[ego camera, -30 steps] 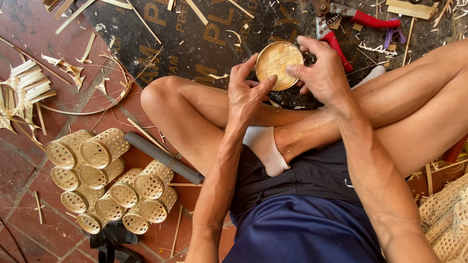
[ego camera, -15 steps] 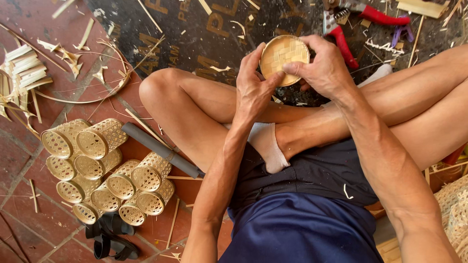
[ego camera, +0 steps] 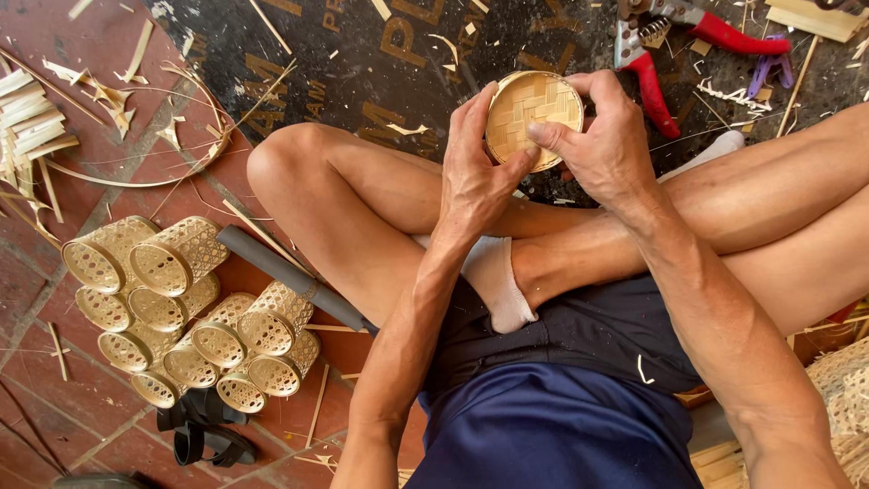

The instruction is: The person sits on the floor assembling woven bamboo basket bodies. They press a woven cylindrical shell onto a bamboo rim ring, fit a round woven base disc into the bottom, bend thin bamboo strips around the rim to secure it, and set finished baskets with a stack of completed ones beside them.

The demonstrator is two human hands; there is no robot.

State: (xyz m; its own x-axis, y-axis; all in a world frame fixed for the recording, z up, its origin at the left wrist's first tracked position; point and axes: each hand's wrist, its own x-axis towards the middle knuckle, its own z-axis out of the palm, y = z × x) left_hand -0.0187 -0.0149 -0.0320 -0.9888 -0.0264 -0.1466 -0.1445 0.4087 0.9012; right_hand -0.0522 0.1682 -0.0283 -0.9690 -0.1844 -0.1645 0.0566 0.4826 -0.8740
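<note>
I sit cross-legged on the floor and hold a small round woven bamboo basket [ego camera: 532, 113] above my knees, its woven bottom facing me. My left hand [ego camera: 477, 172] grips its left rim, thumb pressed on the lower edge. My right hand [ego camera: 605, 145] clasps the right side, with the thumb lying across the woven bottom. Both hands touch the basket at once.
A pile of several finished woven bamboo cylinders [ego camera: 186, 312] lies on the red brick floor at my left, beside a dark tube [ego camera: 290, 276]. Red-handled pruning shears [ego camera: 665, 45] lie on the dark mat [ego camera: 380, 63] beyond the basket. Bamboo strips [ego camera: 32, 118] and shavings lie scattered.
The view has shifted slightly, and my hands with the basket stay in place. My right thumb has slid further across the woven bottom.
</note>
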